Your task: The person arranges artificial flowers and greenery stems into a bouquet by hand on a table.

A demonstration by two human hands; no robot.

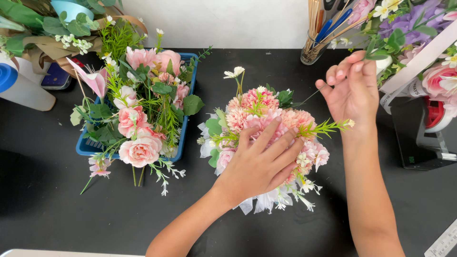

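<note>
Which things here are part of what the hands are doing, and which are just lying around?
In use: left hand flat on the pink bouquet; right hand pinching a thin stem.
Lying about: blue basket of flowers, jar of sticks, tape dispenser.

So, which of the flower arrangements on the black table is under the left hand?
The round pink bouquet in the middle: the left hand lies flat on it. The arrangement in the blue basket sits apart, untouched, further left.
</note>
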